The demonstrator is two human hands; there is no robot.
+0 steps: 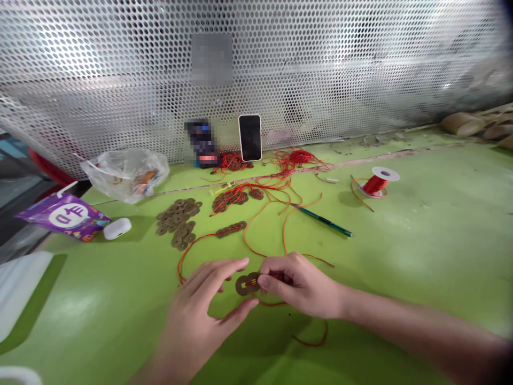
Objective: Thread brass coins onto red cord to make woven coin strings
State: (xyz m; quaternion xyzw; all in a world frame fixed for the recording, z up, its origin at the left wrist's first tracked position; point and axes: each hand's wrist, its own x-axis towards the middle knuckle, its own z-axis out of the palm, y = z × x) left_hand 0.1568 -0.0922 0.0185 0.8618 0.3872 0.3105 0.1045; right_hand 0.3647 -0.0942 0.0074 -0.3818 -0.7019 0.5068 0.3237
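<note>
The right hand (296, 283) pinched the corded coins (242, 285) in a closed grip, while the left hand's (212, 305) wide-open, empty grip curved beside them.

The one view comes from the person's head, over the near side of the green table (409, 256), facing forward and tipped down. It hangs close above the left hand (198, 305) and right hand (302, 283), wide enough to catch the table's left edge, and looks past the far edge to an upright holed metal screen (340, 69).
</note>
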